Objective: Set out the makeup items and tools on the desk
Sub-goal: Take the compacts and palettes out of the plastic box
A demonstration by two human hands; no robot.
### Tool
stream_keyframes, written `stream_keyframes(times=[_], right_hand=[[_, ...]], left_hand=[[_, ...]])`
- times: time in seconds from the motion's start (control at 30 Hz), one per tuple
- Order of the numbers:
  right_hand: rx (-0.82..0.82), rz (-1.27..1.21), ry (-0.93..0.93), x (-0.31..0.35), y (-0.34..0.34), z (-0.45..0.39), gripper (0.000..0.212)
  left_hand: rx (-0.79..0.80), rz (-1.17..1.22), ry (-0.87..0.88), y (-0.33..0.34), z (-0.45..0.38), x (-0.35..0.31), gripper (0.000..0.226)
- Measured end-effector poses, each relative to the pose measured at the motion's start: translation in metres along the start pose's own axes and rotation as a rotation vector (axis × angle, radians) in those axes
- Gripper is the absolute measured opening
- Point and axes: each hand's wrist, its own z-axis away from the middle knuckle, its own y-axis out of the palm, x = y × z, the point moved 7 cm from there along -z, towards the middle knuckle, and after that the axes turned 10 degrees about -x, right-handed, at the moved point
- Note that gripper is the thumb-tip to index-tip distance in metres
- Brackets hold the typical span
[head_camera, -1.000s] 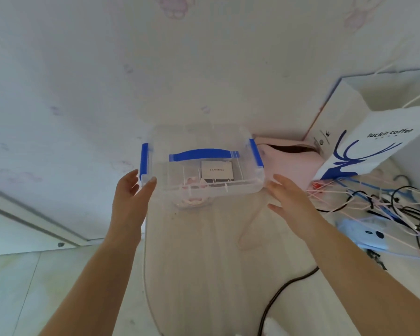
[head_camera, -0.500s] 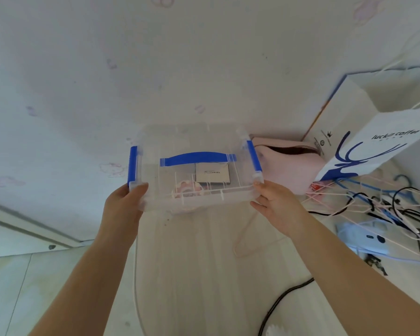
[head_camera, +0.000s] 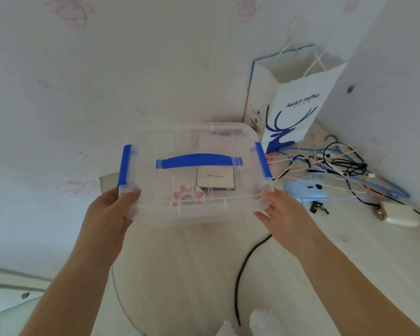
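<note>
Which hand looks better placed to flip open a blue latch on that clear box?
Probably the left hand: its thumb lies just under the left blue latch of the clear plastic box.

The storage box sits at centre above the desk, hands at its near corners: left hand at 8 o'clock, right hand at 4. A paper bag stands at 2 o'clock, tangled cables at 3.

Box contents blurred through the lid, label on dark case unreadable, fingertips hidden underneath.
</note>
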Motion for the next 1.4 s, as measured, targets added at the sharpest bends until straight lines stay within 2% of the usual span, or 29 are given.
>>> stream_keyframes(times=[0.13, 0.27, 0.4, 0.53, 0.63, 0.7, 0.77, 0.9, 0.93, 1.03, 1.2, 1.4], right_hand=[[-0.157, -0.067, -0.075, 0.011, -0.066, 0.047, 0.032], [-0.374, -0.145, -0.155, 0.01, -0.145, 0.1, 0.013], [-0.554, -0.202, -0.241, 0.005, -0.225, 0.172, 0.024], [-0.744, -0.284, -0.313, -0.014, -0.301, 0.257, 0.018], [-0.867, -0.31, -0.317, -0.036, -0.355, 0.325, 0.03], [-0.929, -0.345, -0.312, -0.052, -0.387, 0.37, 0.029], [-0.951, -0.366, -0.329, -0.065, -0.413, 0.409, 0.033], [-0.988, -0.401, -0.326, -0.093, -0.461, 0.478, 0.086], [-0.992, -0.422, -0.318, -0.099, -0.471, 0.494, 0.092], [-1.008, -0.481, -0.318, -0.11, -0.495, 0.529, 0.092], [-1.075, -0.522, -0.335, -0.128, -0.532, 0.568, 0.1], [-1.115, -0.592, -0.389, -0.144, -0.561, 0.592, 0.082]], left_hand=[[0.171, -0.05, 0.008, 0.053, 0.028, 0.012, 0.02], [0.371, -0.105, -0.027, 0.115, 0.063, 0.035, 0.014], [0.625, -0.185, -0.062, 0.188, 0.121, 0.072, 0.015], [0.844, -0.266, -0.106, 0.249, 0.199, 0.115, 0.014], [0.991, -0.355, -0.131, 0.277, 0.266, 0.146, 0.034], [1.078, -0.448, -0.138, 0.285, 0.314, 0.165, 0.051], [1.138, -0.481, -0.168, 0.289, 0.361, 0.182, 0.056], [1.203, -0.525, -0.218, 0.291, 0.45, 0.21, 0.046], [1.222, -0.545, -0.218, 0.292, 0.471, 0.216, 0.042], [1.258, -0.582, -0.223, 0.293, 0.515, 0.234, 0.038], [1.27, -0.618, -0.278, 0.299, 0.56, 0.269, 0.054], [1.306, -0.63, -0.304, 0.31, 0.591, 0.289, 0.06]])
